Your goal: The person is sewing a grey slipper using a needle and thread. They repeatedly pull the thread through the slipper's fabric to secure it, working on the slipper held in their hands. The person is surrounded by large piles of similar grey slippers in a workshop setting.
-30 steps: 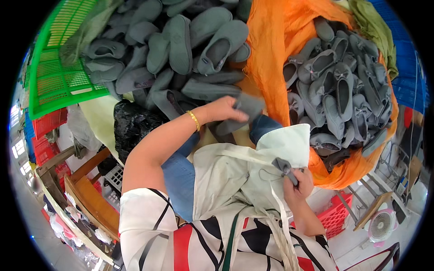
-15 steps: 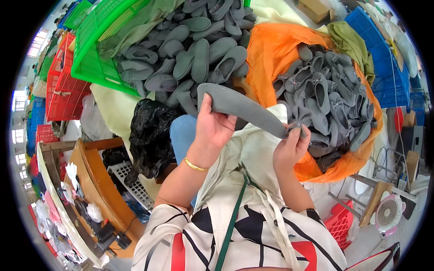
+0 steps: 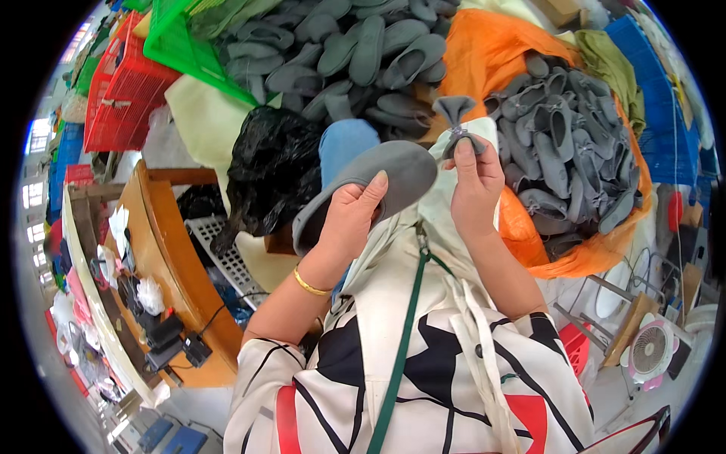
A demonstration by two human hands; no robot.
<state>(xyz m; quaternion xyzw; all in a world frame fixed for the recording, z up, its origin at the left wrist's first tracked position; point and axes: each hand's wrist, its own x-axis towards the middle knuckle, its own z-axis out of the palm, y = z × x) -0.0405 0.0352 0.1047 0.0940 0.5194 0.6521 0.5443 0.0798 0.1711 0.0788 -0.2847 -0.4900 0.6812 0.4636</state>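
A grey cloth slip-on shoe (image 3: pixel 404 172) lies across my lap side, tilted, with my left hand (image 3: pixel 349 216) closed around its middle, thumb on top. Just right of the shoe's end, my right hand (image 3: pixel 475 181) pinches a small grey fabric bow (image 3: pixel 454 111) with a shiny centre, held upright. Bow and shoe are apart. Beyond my hands, many similar grey shoes (image 3: pixel 367 51) fill a green plastic crate (image 3: pixel 198 60). To the right, grey shoes with bows (image 3: pixel 556 125) are heaped in an orange sack (image 3: pixel 484 41).
A crumpled black plastic bag (image 3: pixel 272 155) is left of my knee. Farther left stand a wooden table (image 3: pixel 170 280) and a red crate (image 3: pixel 125 94). On the right are a blue crate (image 3: pixel 643 68), a stool (image 3: pixel 631 333) and a small fan (image 3: pixel 650 349).
The shoe has swung left and turned over in my left hand. My right hand has moved up, lifting the bow away from the shoe's end. The view has shifted slightly.
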